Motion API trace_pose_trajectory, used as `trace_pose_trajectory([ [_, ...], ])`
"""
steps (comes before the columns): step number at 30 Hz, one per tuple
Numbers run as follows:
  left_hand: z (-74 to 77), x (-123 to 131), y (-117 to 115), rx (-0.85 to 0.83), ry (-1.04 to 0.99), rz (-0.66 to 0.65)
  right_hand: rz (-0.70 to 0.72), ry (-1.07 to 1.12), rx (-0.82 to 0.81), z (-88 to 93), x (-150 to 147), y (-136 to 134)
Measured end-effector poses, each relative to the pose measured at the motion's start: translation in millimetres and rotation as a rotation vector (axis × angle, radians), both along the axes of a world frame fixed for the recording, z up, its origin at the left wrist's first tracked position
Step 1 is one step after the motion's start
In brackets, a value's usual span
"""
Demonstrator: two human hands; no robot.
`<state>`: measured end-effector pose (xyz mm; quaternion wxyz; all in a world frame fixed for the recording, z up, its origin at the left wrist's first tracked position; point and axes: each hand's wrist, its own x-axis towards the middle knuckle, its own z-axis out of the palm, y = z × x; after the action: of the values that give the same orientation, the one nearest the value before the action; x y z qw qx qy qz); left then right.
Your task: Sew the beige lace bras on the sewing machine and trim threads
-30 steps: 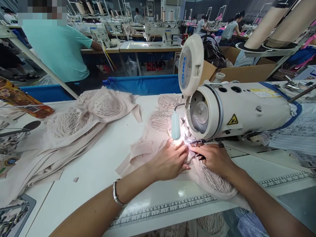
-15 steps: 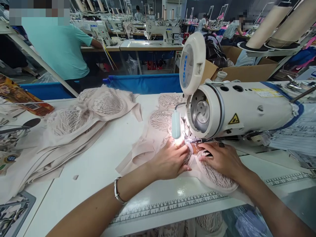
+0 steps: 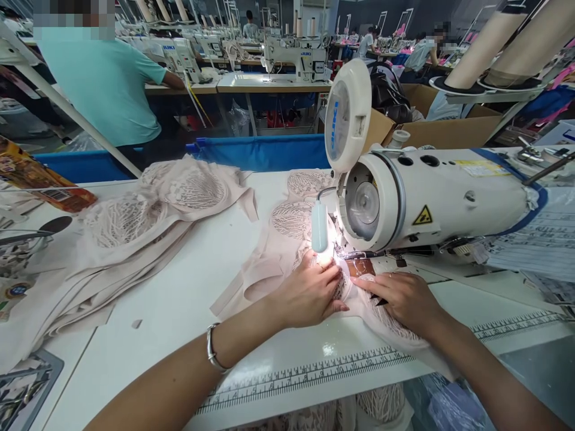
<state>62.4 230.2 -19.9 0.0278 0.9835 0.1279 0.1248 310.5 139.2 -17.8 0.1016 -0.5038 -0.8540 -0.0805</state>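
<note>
A pale pink lace bra (image 3: 359,306) lies under the lit head of a white sewing machine (image 3: 442,200). My left hand (image 3: 309,290) grips its fabric just in front of the needle area, fingers bent and thumb apart. Over the cup on the right rests my right hand (image 3: 406,299), its index finger reaching along the fabric toward the needle. Two black pointed tips of what look like thread snips (image 3: 378,300) poke out from beneath its fingers; the rest is hidden. The needle is lost in the glare of a small lamp (image 3: 319,226).
Joined bra pieces (image 3: 294,218) spread behind my left hand. A pile of bras (image 3: 179,191) lies at left, near an orange packet (image 3: 49,176). A printed ruler (image 3: 314,372) runs along the table's front. Thread cones (image 3: 487,48) stand upper right; a co-worker (image 3: 96,90) sits beyond.
My right hand has slid slightly down and its index finger now stretches further left over the cup. The machine's handwheel face looks turned. My left hand stays put.
</note>
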Motion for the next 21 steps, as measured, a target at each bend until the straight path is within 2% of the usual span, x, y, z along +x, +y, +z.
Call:
trace_pose_trajectory([
  [5, 3.1, -1, 1, -0.03, 0.02, 0.027, 0.013, 0.023, 0.048, -1.3, -4, 8],
  [10, 6.9, -1, 3, -0.051, 0.037, 0.06, 0.021, 0.049, 0.027, -4.1, -5, 15],
  [21, 1.0, 0, 7, -0.02, 0.025, 0.153, -0.121, 0.114, -0.148, -14.1, -4, 30],
])
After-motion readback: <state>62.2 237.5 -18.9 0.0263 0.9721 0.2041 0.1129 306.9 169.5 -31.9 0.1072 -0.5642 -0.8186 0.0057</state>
